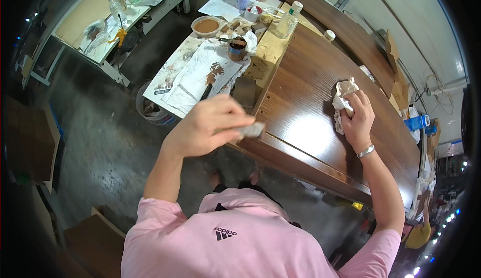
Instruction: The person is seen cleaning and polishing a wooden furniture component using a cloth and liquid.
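Observation:
My left hand (203, 125) is closed on a small greyish-white pad (254, 129), blurred, so I cannot tell its exact kind. It is at the near left corner of a dark brown wooden panel (320, 67), by the panel's edge. My right hand (358, 111) grips a crumpled white rag (344, 87) against the panel's glossy top, right of its middle. A bright light reflection lies on the wood between my hands. Small holes show along the panel's left end.
Left of the panel, a stained white work table (170, 77) bears a brown-smeared cloth (193, 75), a tub of brown liquid (206, 26), a small open jar (237, 50) and a clear bottle (287, 22). A bucket (150, 107) stands below. Another bench (95, 52) is farther left.

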Action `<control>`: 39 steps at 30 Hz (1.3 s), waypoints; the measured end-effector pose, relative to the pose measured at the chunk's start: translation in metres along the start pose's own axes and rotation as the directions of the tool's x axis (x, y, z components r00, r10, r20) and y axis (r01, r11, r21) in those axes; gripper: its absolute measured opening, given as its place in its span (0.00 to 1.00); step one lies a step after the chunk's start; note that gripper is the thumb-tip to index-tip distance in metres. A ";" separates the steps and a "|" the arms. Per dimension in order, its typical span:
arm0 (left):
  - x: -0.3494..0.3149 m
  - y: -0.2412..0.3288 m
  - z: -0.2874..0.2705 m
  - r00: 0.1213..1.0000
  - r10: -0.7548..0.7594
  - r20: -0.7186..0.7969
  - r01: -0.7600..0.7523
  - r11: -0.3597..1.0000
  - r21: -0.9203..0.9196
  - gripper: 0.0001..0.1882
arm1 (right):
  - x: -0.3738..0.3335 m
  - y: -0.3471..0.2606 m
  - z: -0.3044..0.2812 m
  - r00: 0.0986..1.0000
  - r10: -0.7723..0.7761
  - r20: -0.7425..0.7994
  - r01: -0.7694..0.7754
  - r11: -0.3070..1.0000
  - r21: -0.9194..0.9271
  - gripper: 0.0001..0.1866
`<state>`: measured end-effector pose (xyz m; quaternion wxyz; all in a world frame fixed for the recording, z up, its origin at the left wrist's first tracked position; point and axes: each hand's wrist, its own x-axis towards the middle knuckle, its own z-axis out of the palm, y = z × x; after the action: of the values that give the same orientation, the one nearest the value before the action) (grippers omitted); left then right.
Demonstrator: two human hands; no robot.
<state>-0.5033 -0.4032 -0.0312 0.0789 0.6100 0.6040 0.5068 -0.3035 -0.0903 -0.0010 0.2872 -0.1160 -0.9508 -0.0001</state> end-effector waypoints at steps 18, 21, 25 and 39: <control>0.105 -0.083 0.021 0.976 -0.176 -0.129 0.150 0.970 -0.193 0.17 | 0.004 -0.003 0.003 1.000 0.021 -0.017 -0.020 0.999 0.042 0.11; 0.087 -0.065 0.014 0.999 -0.017 -0.032 0.018 0.999 0.027 0.17 | -0.002 0.004 0.001 0.999 0.047 -0.007 -0.047 0.998 0.047 0.11; 0.004 -0.012 -0.006 0.993 -0.044 0.108 0.057 0.992 -0.117 0.21 | -0.003 0.002 0.000 0.999 0.046 -0.018 -0.045 0.999 0.015 0.11; -0.016 0.002 -0.015 1.000 -0.004 -0.019 0.006 0.995 0.098 0.20 | -0.001 0.002 0.002 0.999 0.050 -0.009 -0.050 0.999 0.009 0.12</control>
<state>-0.5088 -0.4245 -0.0308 0.0444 0.6068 0.6303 0.4822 -0.3030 -0.0887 -0.0033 0.2922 -0.1387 -0.9462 0.0105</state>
